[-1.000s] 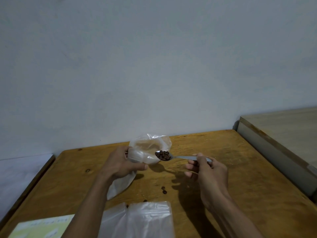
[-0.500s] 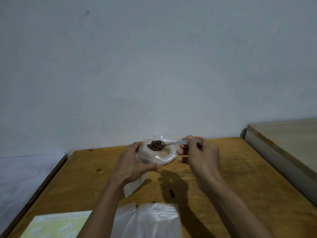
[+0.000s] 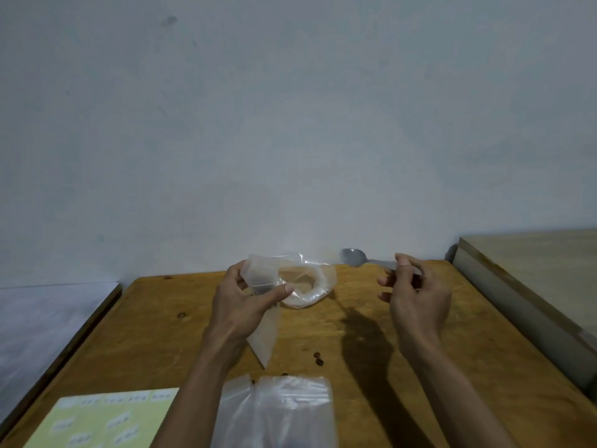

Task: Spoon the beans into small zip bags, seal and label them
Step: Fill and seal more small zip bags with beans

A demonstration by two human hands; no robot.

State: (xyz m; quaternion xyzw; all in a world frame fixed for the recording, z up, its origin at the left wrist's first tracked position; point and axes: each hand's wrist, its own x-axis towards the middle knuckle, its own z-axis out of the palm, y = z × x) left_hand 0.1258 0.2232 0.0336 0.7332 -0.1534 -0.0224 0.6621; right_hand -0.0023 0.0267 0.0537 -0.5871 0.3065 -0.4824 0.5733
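Note:
My left hand (image 3: 245,302) grips a small clear zip bag (image 3: 295,279) by its mouth, which is held wide and faces me; the rest of the bag hangs down under my palm. To the right of the bag, my right hand (image 3: 416,295) pinches the handle of a metal spoon (image 3: 354,256). The spoon bowl is empty and points left, just right of the bag's mouth and apart from it. Three loose brown beans (image 3: 318,358) lie on the wooden table (image 3: 161,334) below the bag.
A stack of clear zip bags (image 3: 284,412) lies at the near edge, and a yellow-green sheet of labels (image 3: 106,418) sits to its left. A lower white surface (image 3: 42,321) adjoins the table on the left, a raised pale cabinet (image 3: 533,279) on the right.
The spoon was full of beans over the bag's mouth; now it is empty and has pulled back to the right. My left hand kept its hold on the bag.

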